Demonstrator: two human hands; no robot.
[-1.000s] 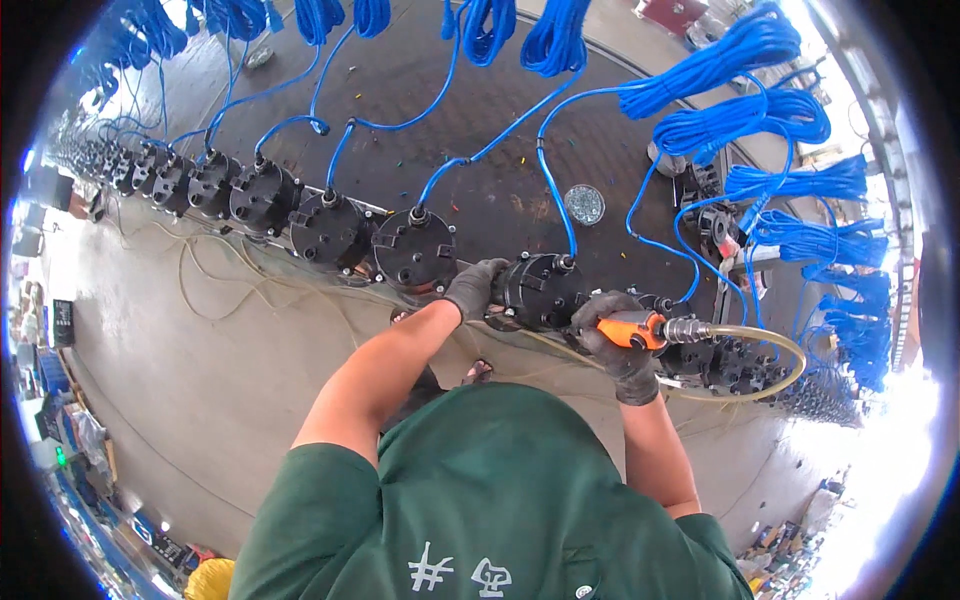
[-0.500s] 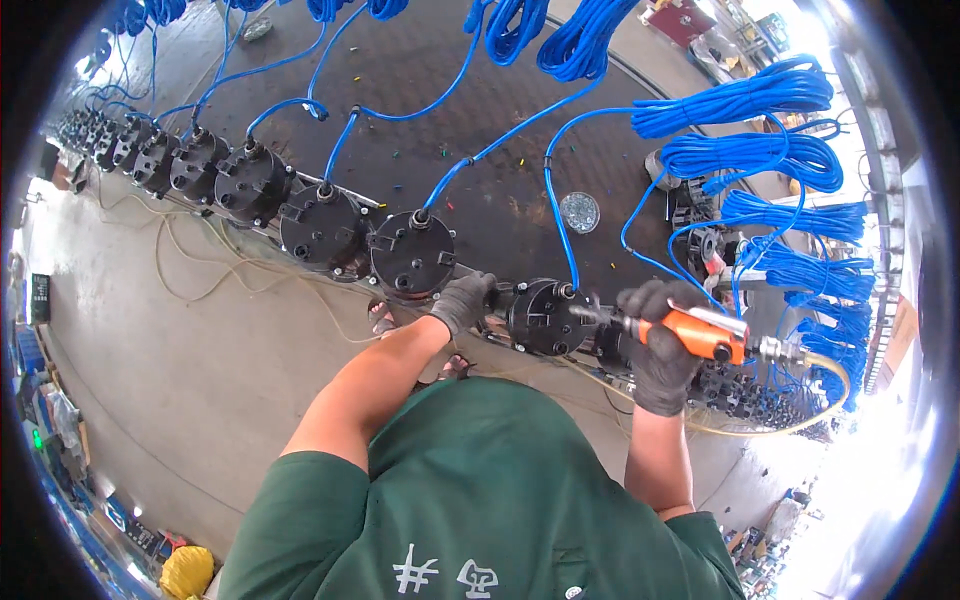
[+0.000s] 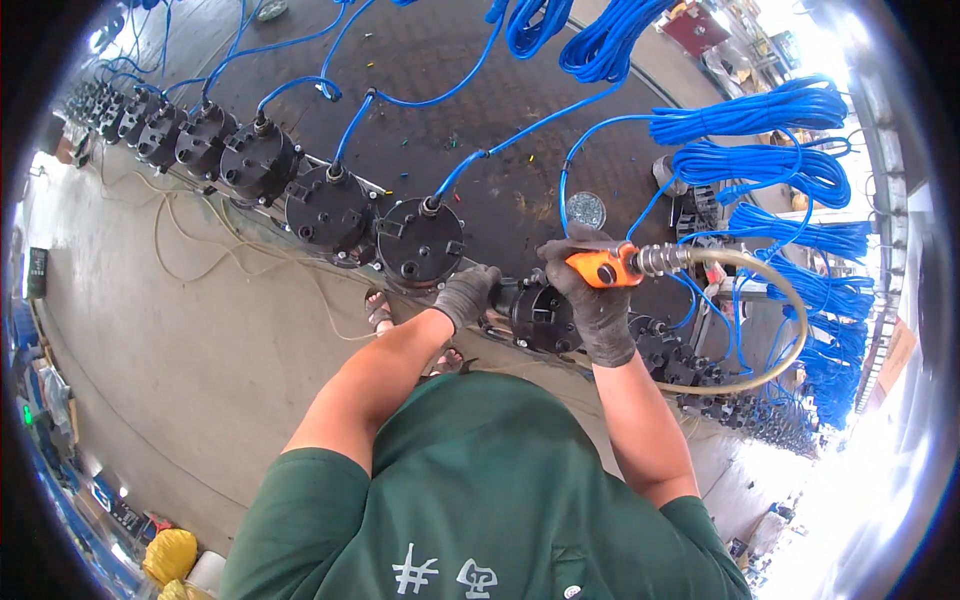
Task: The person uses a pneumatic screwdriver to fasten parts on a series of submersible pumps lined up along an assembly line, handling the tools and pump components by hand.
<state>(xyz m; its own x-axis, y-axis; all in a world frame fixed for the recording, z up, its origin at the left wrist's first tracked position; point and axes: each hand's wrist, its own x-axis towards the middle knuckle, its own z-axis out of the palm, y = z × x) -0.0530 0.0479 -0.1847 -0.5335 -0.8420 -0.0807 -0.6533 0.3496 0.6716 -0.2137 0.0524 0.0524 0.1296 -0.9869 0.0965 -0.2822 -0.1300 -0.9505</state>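
Note:
My right hand, in a dark grey glove, is closed round an orange air tool with a metal fitting and a clear yellowish hose. It is held just above a black round housing in the row; the hand hides the tool's tip, so contact cannot be told. At the left end of that housing, my gloved left hand is closed on its narrower part. Just beyond the left hand sits another black round housing, with a blue cable rising from its top.
More black housings run along the rail to the far left and on to the right. Coiled blue cables hang at the right and far side. A round dish of small metal parts sits on the dark tabletop, among scattered bits.
My right hand has moved left with the air tool, over the housing. The tool has turned, and its tip, visible before, is now hidden. My left hand stays at the housing.

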